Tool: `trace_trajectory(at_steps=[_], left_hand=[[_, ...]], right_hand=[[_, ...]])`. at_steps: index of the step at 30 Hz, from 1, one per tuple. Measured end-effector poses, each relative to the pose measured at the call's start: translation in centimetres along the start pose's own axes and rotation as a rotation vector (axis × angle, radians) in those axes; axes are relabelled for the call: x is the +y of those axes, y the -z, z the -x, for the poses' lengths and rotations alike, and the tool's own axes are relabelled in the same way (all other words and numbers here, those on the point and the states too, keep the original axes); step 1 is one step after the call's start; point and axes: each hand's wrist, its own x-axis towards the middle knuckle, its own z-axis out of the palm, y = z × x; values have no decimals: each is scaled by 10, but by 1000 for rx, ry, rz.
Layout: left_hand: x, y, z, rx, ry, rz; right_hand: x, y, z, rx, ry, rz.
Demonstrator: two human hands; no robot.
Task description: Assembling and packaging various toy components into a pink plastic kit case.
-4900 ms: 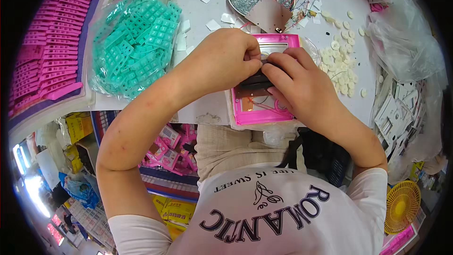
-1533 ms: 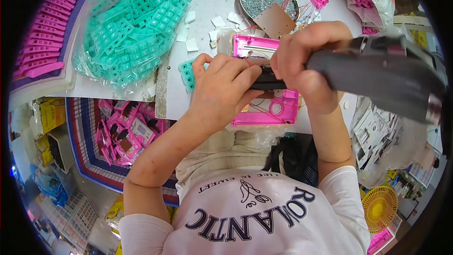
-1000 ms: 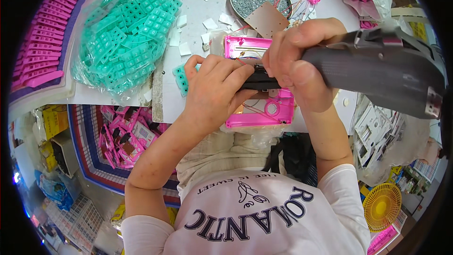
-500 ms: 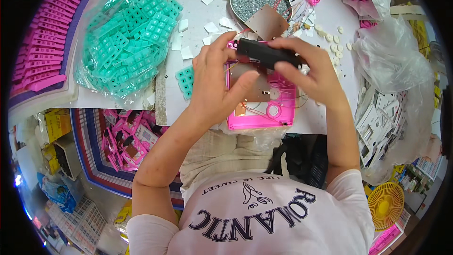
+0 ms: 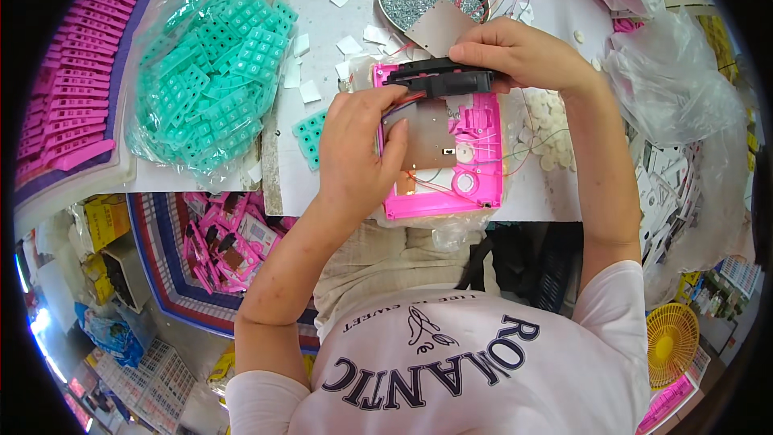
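While the right hand [image 5: 527, 58] has its grip clamped on the right end of the black part [image 5: 459, 83] over the pink casing [image 5: 443, 208], the left hand [image 5: 353, 141] has thumb and fingers spread near the other end, contact unclear.

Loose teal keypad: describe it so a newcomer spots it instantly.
On the white table, find the big clear bag of teal keypads. Just to its right, beside the left hand, lies the loose teal keypad. Unlike its lookalikes, it lies alone, outside the bag.
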Motion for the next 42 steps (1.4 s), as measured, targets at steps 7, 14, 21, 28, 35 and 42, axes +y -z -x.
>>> trace_trajectory(at_steps=[7, 14, 21, 28, 35, 42], left_hand=[[0, -3, -2, 49, -12, -23], [-1, -3, -4, 42, -62, -54], [4, 2, -4, -50, -42, -108], [13, 29, -32, -215, -19, -73], [-59, -16, -160, -161, -61, -522], [-56, -29, -187, -392, -170, -675]], right_hand=[[-12, -22, 14, 570, 160, 522], [22, -62, 32, 564, 625, 579], [32, -65, 16, 681, 743, 691], [36, -51, 28, 491, 612, 479], [56, -35, 44, 991, 786, -278], [-41, 65, 10, 910, 894, -573]])
